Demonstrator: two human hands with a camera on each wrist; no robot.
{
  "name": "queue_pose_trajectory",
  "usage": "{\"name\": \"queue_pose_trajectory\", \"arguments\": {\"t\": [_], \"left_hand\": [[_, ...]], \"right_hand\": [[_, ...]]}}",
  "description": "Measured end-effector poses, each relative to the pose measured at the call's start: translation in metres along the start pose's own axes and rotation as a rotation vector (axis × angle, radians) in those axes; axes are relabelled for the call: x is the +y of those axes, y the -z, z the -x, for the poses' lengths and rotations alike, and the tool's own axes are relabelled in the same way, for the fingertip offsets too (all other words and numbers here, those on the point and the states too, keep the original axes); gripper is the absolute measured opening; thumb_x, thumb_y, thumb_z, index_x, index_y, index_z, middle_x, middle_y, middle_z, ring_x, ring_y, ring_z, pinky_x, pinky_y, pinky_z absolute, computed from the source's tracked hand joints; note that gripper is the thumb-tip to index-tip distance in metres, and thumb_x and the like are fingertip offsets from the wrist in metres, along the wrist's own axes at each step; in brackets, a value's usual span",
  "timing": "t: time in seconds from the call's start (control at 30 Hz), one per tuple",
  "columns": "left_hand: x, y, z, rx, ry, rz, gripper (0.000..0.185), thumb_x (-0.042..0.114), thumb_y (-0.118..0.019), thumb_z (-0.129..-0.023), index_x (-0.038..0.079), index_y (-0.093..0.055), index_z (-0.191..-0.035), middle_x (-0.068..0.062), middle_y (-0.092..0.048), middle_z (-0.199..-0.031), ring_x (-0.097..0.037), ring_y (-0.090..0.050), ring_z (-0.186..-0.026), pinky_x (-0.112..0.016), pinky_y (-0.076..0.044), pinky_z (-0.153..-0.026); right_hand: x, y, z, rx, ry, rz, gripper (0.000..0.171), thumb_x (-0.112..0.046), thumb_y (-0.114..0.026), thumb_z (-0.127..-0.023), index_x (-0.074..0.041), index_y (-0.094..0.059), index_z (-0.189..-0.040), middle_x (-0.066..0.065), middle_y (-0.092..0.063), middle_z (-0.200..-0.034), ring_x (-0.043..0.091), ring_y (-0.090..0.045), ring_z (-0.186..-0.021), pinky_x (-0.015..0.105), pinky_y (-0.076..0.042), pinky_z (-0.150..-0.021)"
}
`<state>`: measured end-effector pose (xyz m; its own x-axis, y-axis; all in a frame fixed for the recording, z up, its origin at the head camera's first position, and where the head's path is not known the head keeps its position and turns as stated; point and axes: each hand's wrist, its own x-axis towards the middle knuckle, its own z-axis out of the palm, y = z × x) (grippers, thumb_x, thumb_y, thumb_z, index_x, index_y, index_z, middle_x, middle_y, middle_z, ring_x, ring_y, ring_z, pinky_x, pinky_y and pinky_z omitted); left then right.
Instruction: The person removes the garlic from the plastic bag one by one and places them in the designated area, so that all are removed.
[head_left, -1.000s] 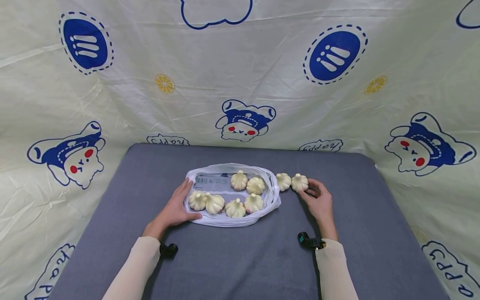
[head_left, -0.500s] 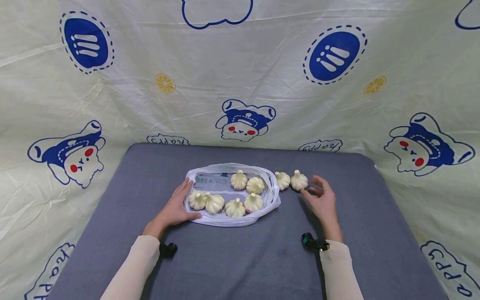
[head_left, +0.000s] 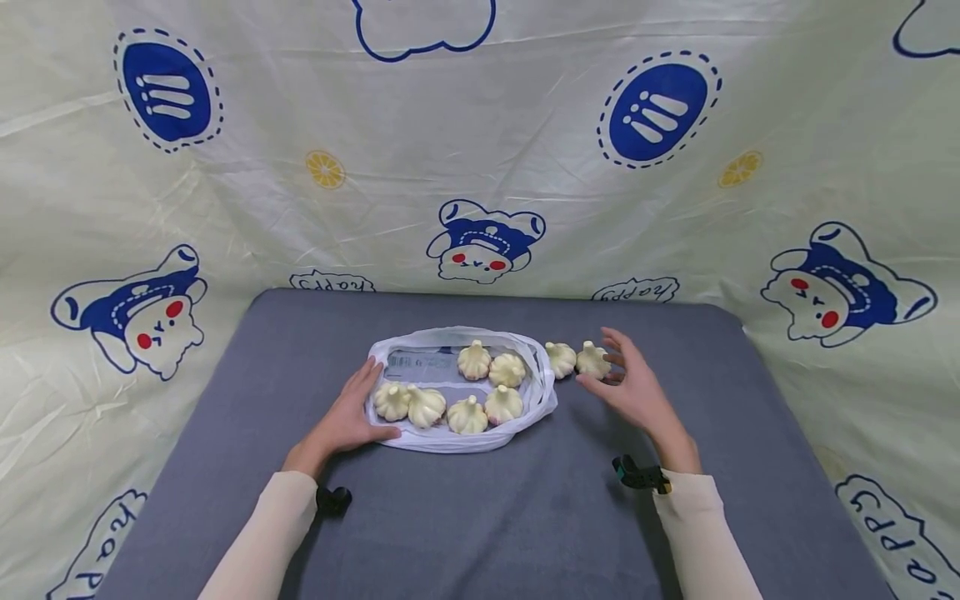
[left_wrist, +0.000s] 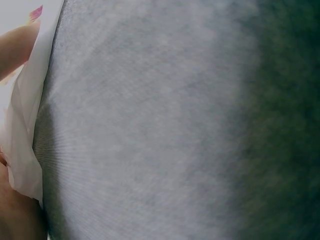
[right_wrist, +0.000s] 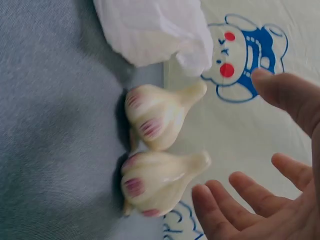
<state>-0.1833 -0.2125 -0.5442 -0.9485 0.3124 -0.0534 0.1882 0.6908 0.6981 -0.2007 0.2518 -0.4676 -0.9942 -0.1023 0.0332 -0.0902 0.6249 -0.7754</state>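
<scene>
A white plastic bag [head_left: 461, 444] lies with its mouth spread wide on the grey table. Several garlic bulbs [head_left: 426, 407] sit inside it. My left hand [head_left: 341, 421] grips the bag's left side; in the left wrist view the thumb [left_wrist: 17, 50] lies over the white plastic [left_wrist: 25, 125]. Two more bulbs stand side by side just right of the bag, a nearer-to-bag garlic bulb [head_left: 560, 359] and an outer garlic bulb [head_left: 590, 360]. Beside the outer one, my right hand [head_left: 637, 387] hovers with fingers spread, holding nothing; the right wrist view shows a gap between fingertips and bulb.
Grey cloth covers the table [head_left: 480, 525]. A pale printed curtain [head_left: 480, 125] hangs behind the table's back edge and along both sides. Black wrist cameras [head_left: 333, 502] are strapped at both sleeves.
My right hand has let go of the outer garlic bulb, drawn back to the right, then swung up and leftward around it with fingers spread. The left hand stays at the bag.
</scene>
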Motion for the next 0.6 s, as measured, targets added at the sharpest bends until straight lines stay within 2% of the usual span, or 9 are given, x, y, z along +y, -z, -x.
{"name": "queue_pose_trajectory", "arguments": {"t": [0.3,0.43,0.6], "left_hand": [[-0.001,0.0,0.0,0.006,-0.002,-0.009,0.122,0.045,-0.088,-0.075,0.004,-0.016,-0.165,-0.017,-0.005,-0.174,-0.047,-0.008,-0.158,-0.069,-0.016,-0.122],[0.0,0.0,0.0,0.004,-0.002,-0.01,0.122,0.045,-0.088,-0.075,0.004,-0.016,-0.165,-0.017,-0.005,-0.174,-0.046,-0.008,-0.158,-0.069,-0.016,-0.122],[0.0,0.0,0.0,0.006,-0.002,0.001,0.121,0.044,-0.089,-0.076,0.003,-0.017,-0.164,-0.018,-0.006,-0.173,-0.047,-0.008,-0.157,-0.069,-0.016,-0.122]], "right_hand": [[-0.026,-0.006,-0.004,-0.151,0.052,0.052,0.095,-0.041,-0.079,-0.09,-0.019,-0.023,-0.164,0.021,-0.028,-0.166,0.05,-0.041,-0.144,0.063,-0.041,-0.112],[-0.039,-0.011,-0.006,-0.18,0.081,0.122,0.095,-0.044,-0.079,-0.09,-0.019,-0.025,-0.164,0.018,-0.026,-0.168,0.046,-0.035,-0.149,0.066,-0.037,-0.114],[-0.056,-0.017,-0.011,-0.223,0.148,0.135,0.093,-0.044,-0.078,-0.09,-0.018,-0.027,-0.163,0.015,-0.027,-0.169,0.041,-0.03,-0.153,0.066,-0.036,-0.115]]}}
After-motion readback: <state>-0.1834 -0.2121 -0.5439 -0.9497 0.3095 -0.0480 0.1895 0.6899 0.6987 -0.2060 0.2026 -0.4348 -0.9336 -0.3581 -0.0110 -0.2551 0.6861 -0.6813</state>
